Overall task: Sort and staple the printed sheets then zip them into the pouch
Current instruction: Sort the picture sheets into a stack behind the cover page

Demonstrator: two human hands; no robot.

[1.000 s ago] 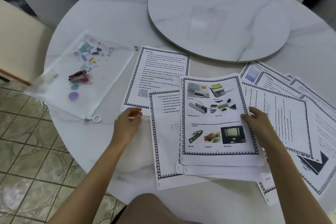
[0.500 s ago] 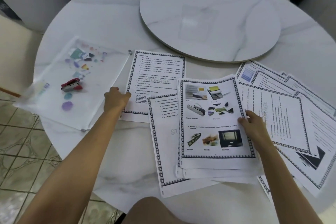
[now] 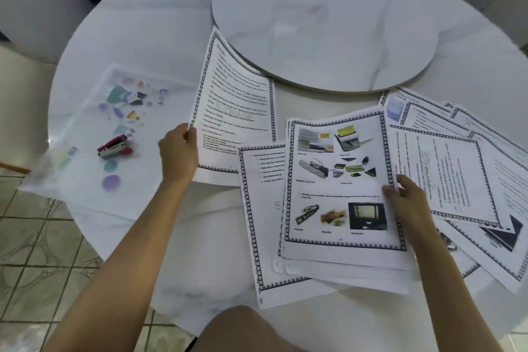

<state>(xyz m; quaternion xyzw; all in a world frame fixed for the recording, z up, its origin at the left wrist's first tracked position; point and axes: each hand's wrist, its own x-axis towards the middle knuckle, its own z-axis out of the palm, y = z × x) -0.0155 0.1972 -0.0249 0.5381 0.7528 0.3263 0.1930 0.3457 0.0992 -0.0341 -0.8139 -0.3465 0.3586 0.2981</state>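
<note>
Just left of the picture-topped paper stack (image 3: 340, 188) held by the right hand (image 3: 405, 200), the left hand (image 3: 178, 153) gripped a bordered white sheet (image 3: 237, 106), lengthwise near-to-far.

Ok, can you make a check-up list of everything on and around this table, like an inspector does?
Surface: round white marble table, with a round turntable at its middle.
Job's things: text sheet, left edge raised; picture stack near the front; loose sheets fanned at the right; clear pouch at the left, red stapler lying on it.
Clutter: nothing seen.
Hands: left hand pinches the text sheet's left edge; right hand grips the picture stack's right edge.
Cables: nothing seen.
Surroundings: tiled floor; the person's knee at the bottom edge.
</note>
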